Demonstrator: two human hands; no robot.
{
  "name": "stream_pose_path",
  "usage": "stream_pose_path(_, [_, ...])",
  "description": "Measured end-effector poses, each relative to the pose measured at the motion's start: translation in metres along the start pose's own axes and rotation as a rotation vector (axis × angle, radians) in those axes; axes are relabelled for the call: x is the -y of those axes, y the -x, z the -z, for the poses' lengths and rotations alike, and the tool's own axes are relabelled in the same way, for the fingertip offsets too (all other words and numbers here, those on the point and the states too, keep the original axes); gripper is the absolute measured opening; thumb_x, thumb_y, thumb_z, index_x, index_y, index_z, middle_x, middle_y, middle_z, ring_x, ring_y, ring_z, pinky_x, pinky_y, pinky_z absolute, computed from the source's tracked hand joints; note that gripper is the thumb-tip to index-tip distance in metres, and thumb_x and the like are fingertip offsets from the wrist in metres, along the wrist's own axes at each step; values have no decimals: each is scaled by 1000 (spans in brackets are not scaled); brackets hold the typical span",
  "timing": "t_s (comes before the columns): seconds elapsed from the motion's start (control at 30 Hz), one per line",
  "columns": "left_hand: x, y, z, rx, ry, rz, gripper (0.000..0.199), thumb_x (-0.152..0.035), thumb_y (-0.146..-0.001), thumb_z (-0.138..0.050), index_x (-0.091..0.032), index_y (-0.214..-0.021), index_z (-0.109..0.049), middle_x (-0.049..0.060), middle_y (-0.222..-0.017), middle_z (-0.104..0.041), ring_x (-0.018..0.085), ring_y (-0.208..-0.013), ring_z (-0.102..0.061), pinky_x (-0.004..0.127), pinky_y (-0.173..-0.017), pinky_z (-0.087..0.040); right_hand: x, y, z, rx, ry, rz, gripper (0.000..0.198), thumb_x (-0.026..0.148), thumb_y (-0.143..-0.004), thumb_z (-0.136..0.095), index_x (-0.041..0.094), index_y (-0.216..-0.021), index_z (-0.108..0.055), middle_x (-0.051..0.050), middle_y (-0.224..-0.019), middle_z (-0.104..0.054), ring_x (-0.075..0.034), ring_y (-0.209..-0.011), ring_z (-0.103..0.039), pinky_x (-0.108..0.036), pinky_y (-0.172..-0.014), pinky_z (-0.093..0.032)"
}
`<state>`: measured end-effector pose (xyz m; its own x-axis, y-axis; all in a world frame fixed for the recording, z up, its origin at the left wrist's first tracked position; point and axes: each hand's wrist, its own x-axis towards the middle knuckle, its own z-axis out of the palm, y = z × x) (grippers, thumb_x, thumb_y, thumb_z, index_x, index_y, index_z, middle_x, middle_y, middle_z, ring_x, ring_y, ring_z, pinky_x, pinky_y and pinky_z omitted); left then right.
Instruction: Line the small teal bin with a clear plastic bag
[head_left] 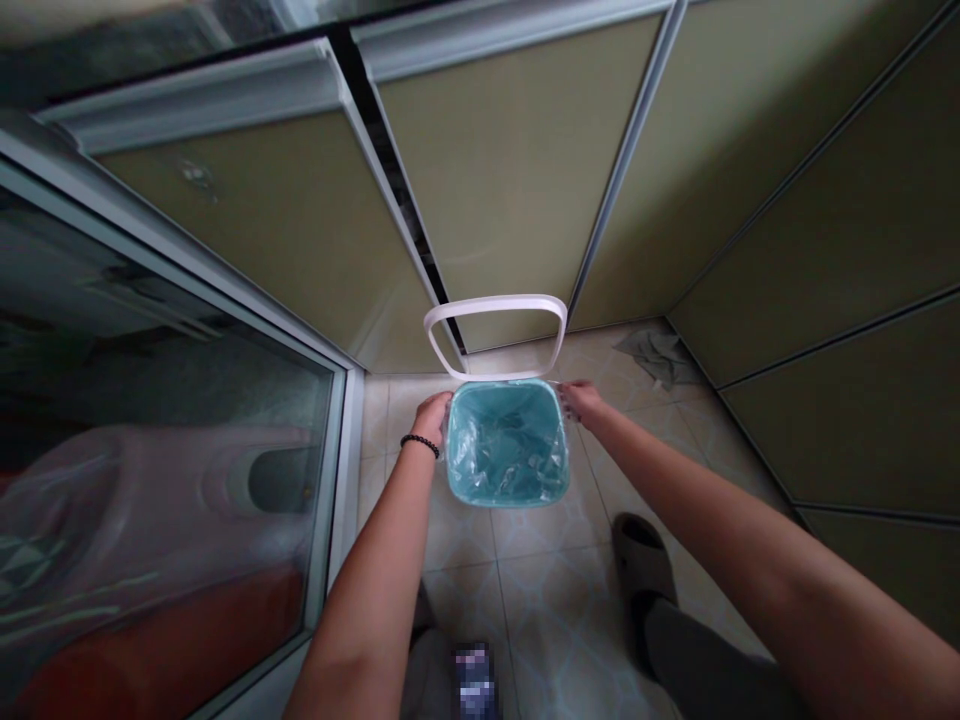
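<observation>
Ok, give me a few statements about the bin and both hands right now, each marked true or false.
1. The left hand is at the left rim of the teal bin. True.
2. The bin is lined with a black bag. False: the clear plastic liner is see-through.
3. The white ring frame is tipped up behind the bin. True.
4. The right hand rests on the crumpled cloth. False: it is at the bin's right rim; the cloth lies apart by the wall.
5. A beaded bracelet sits on the left wrist. True.

Dim, even indoor light, wide-angle bending at the edges, reflections on the glass door (165,450), perhaps slightly soft.
</observation>
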<state>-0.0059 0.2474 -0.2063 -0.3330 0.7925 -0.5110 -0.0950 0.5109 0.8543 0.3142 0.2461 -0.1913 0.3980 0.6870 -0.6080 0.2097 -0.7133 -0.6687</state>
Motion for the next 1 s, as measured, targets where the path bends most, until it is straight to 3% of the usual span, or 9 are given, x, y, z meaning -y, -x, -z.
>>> stream_pose_path(0.07, [-7,5,10,-185,-150,-183,27,-27,-75,-75,-17,-100,-70,0,-77,-69,14,-70,-63,24,-68,-49,1,6,14,-182,170,151,41,36,-83,-77,18,-117,-62,-11,-110,-66,-19,-85,-62,-28,-73,-48])
stream_pose_path(0.13, [-13,12,21,-269,-313,-347,23,-29,-78,-73,-19,-99,-70,-1,-80,-68,13,-71,-62,23,-69,-47,4,20,29,-309,339,325,49,39,-82,-76,21,-125,-58,-14,-125,-62,-24,-101,-62,-32,-84,-49])
stream_pose_path(0.2, [-17,22,31,-181,-467,-415,19,-31,-79,-74,-20,-94,-70,-1,-78,-67,13,-70,-62,23,-68,-46,7,42,40,-316,432,434,40,41,-88,-67,22,-122,-58,-14,-127,-61,-26,-103,-63,-33,-84,-49])
stream_pose_path(0.33, [-14,48,36,42,-687,-339,25,-34,-80,-79,-20,-99,-72,0,-78,-70,15,-69,-64,24,-67,-46,7,91,45,-249,551,529,26,44,-95,-56,25,-112,-57,-9,-114,-67,-23,-91,-65,-31,-74,-47])
stream_pose_path(0.43, [-12,66,33,30,-805,-286,35,-37,-80,-82,-21,-110,-73,4,-90,-76,17,-75,-69,25,-70,-48,0,110,38,-129,614,450,28,47,-97,-56,25,-114,-57,-7,-100,-72,-23,-88,-69,-30,-72,-46])
stream_pose_path(0.57, [-14,81,31,22,-914,-230,41,-29,-79,-82,-23,-120,-74,7,-105,-80,20,-88,-73,25,-74,-49,-17,109,26,51,633,266,54,53,-87,-72,21,-128,-57,-10,-101,-75,-25,-91,-73,-29,-71,-52])
stream_pose_path(0.7, [-14,89,37,38,-953,-169,42,-14,-76,-78,-22,-117,-76,6,-107,-80,20,-94,-74,24,-76,-49,-31,101,19,240,624,164,36,40,-87,-71,19,-116,-66,-9,-86,-75,-25,-76,-75,-30,-65,-55])
stream_pose_path(0.87, [0,106,46,33,-968,-73,46,-11,-70,-79,-21,-115,-75,5,-103,-81,20,-94,-75,22,-75,-50,-44,109,21,220,647,190,33,35,-87,-68,19,-115,-67,-11,-96,-76,-27,-89,-76,-31,-73,-58])
stream_pose_path(1.0, [15,132,48,43,-967,-19,46,-9,-61,-80,-20,-105,-76,4,-88,-80,22,-88,-76,24,-72,-51,-66,124,32,214,657,200,29,34,-88,-66,20,-114,-66,-9,-102,-75,-25,-95,-74,-32,-78,-57])
